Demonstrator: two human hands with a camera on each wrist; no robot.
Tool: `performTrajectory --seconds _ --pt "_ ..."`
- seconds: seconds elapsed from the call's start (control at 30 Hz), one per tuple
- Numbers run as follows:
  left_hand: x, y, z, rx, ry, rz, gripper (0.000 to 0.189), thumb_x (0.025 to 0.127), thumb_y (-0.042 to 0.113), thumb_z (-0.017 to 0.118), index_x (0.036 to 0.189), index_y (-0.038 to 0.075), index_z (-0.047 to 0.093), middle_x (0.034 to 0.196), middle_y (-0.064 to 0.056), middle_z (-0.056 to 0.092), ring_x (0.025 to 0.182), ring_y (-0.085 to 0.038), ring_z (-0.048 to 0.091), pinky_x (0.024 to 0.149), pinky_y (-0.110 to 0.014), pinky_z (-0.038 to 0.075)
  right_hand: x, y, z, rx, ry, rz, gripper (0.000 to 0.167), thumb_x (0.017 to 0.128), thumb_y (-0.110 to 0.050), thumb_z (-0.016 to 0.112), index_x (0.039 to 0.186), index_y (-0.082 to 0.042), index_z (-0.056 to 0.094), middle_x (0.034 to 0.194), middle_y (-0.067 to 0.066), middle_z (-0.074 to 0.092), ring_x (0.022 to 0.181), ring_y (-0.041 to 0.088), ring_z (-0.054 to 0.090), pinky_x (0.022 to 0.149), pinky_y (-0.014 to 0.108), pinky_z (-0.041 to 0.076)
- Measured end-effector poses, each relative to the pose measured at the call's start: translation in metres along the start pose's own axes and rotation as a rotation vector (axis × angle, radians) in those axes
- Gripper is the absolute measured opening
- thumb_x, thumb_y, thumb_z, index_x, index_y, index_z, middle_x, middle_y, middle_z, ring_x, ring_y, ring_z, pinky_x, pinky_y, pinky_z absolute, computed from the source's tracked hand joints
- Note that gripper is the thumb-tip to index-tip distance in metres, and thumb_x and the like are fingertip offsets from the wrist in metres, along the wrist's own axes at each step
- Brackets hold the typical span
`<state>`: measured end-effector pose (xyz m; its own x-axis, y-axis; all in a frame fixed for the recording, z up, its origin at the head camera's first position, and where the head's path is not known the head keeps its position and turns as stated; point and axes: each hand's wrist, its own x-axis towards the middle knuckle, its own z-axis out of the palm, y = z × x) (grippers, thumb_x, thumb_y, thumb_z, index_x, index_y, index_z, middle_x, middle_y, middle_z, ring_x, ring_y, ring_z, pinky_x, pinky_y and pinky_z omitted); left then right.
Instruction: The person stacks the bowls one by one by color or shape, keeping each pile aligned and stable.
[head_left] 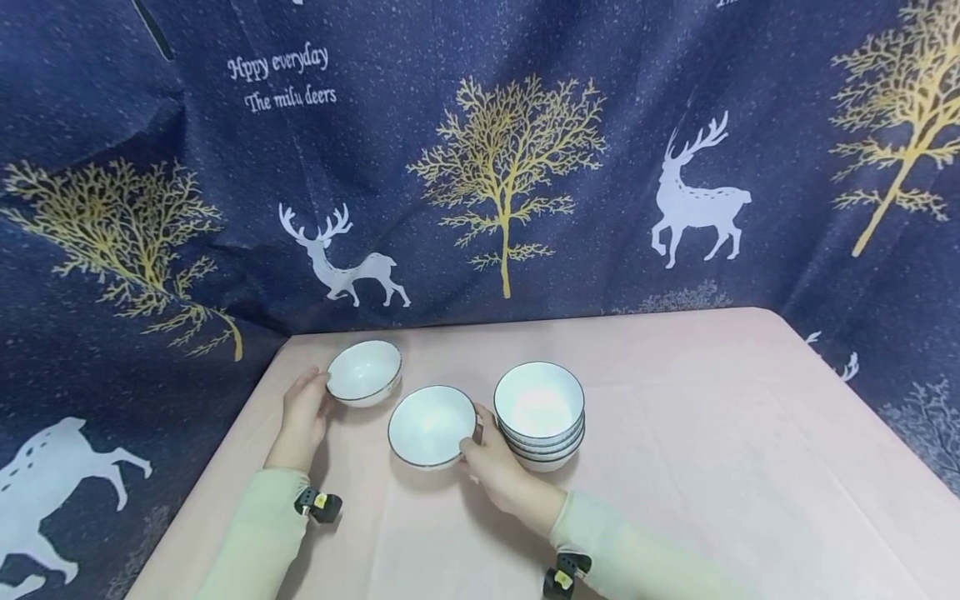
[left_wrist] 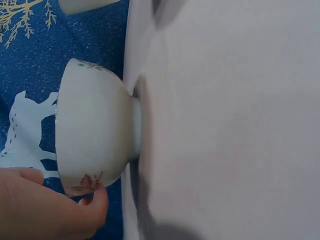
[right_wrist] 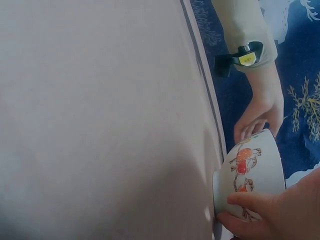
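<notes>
At the far left of the table, my left hand (head_left: 303,417) holds a white bowl (head_left: 365,372) by its left side, thumb at the dark rim. The left wrist view shows this bowl (left_wrist: 92,127) upright, with a small floral print and its foot at the tabletop. My right hand (head_left: 498,462) pinches a second white bowl (head_left: 432,427) at its right side, thumb on the rim. Orange and red figures decorate that bowl's outside (right_wrist: 245,167) in the right wrist view. Close to the right hand's fingers stands a stack of several matching bowls (head_left: 540,404).
A pale pink cloth covers the table (head_left: 712,450). Behind it hangs a dark blue curtain (head_left: 562,50) printed with white deer and yellow trees, meeting the table's back edge. Each wrist wears a black strap camera (head_left: 321,506).
</notes>
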<state>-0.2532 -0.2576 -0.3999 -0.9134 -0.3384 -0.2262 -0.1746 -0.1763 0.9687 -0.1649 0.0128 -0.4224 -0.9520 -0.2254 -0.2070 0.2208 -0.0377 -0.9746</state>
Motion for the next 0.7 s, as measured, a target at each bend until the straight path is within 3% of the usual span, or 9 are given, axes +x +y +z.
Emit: performTrajectory --seconds 0.17,0.33,0.47,0.7 --pt "0.0018 -0.0073 0.0005 0.019 -0.022 -0.098 0.059 0.102 0.011 0.037 0.154 0.005 0.01 0.154 -0.019 0.018 0.136 -0.026 0.032 0.114 -0.033 0.034 -0.0007 -0.0002 -0.0003 0.001 0.001 -0.006 0.072 0.089 0.004 0.039 0.152 -0.001 0.006 0.152 0.035 0.007 0.138 0.048 0.023 0.101 0.04 0.048" --pt "0.0002 -0.0111 0.0011 -0.059 -0.022 -0.163 0.059 0.101 0.008 0.038 0.154 0.006 0.013 0.147 -0.017 0.028 0.115 -0.018 0.046 0.108 -0.035 0.043 -0.0014 -0.0012 -0.0001 0.012 -0.001 -0.009 0.072 0.089 0.004 0.039 0.153 -0.002 0.006 0.153 0.034 0.005 0.138 0.048 0.024 0.101 0.041 0.049" --pt "-0.0023 -0.0109 0.0006 -0.138 -0.051 -0.2 0.06 0.101 0.009 0.037 0.154 0.007 0.009 0.144 -0.018 0.03 0.12 -0.021 0.046 0.107 -0.039 0.044 -0.0017 -0.0012 0.0001 0.018 -0.004 -0.007 0.072 0.089 0.004 0.039 0.153 -0.003 0.007 0.153 0.034 0.005 0.137 0.049 0.025 0.101 0.041 0.049" --pt "-0.0053 -0.0087 -0.0001 -0.187 -0.08 -0.235 0.06 0.102 0.014 0.04 0.154 0.006 0.011 0.119 -0.014 0.04 0.123 -0.029 0.045 0.102 -0.04 0.048 -0.002 -0.0009 -0.0001 0.014 -0.003 -0.005 0.072 0.089 0.004 0.039 0.153 -0.002 0.006 0.153 0.034 0.004 0.136 0.049 0.026 0.101 0.04 0.049"
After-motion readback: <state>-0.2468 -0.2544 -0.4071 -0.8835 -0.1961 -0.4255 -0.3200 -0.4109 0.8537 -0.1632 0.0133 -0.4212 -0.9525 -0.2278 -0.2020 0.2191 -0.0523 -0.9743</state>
